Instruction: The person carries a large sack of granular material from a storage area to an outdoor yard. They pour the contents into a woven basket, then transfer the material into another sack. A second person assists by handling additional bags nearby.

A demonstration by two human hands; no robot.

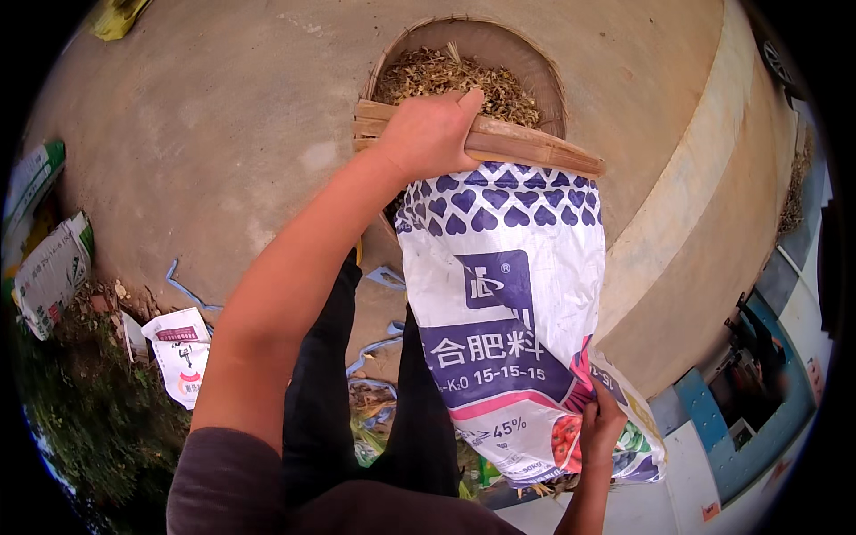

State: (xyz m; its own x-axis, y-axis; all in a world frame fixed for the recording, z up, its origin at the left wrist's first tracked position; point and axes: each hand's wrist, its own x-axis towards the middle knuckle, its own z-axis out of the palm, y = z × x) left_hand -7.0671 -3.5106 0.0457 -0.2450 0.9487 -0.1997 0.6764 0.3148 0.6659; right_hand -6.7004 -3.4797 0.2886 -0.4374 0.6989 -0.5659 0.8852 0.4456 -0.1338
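Observation:
A white woven fertilizer sack, printed with purple hearts, hangs in front of my body. At its upper edge my left hand grips split bamboo strips, thumb on top; whether it also pinches the sack's rim is hidden. My right hand clutches a fold of the sack low on its right side. Beyond the strips, a round woven basket stands on the ground, holding dry plant pieces. The sack and strips hide its near part. What the sack holds cannot be seen.
Printed sacks lie at the left beside dark greenery. A white printed bag is nearer my legs, with blue strips around. A yellow bag lies far left; a vehicle wheel shows far right.

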